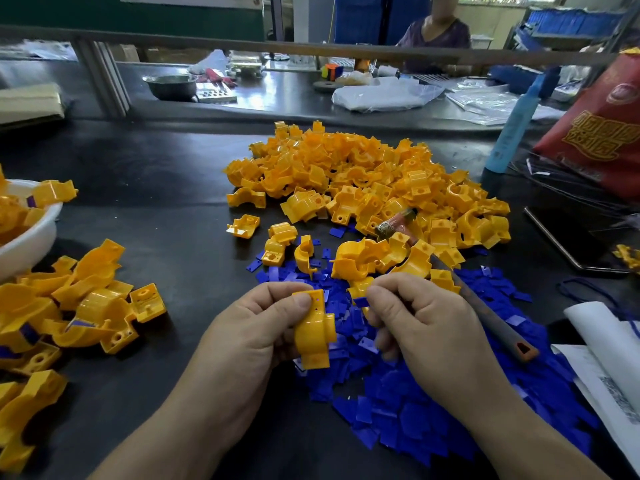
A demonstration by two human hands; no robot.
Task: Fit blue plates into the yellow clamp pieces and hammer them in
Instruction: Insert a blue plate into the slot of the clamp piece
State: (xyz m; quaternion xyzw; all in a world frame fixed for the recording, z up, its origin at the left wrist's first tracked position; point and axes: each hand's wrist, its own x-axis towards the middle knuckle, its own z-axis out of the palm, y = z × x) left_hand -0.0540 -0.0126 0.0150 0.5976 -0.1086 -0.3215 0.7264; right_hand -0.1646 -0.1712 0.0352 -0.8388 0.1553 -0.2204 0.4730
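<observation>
Clamp piece and plate held close together at table centre

The left hand (256, 327) curls thumb and fingers round a yellow clamp piece (315, 330). At 3 o'clock of it, the right hand (426, 323) pinches a blue plate (362, 301), near the piece's top edge. The hammer (498, 327) lies at 2 o'clock, the yellow pile (363, 181) at 12 and the blue heap (433, 393) at 5. Bare table (156, 174) shows at 10.

white bowl (34, 237): cut off left | blue plate (362, 302): mostly behind fingers (388, 295)
</observation>
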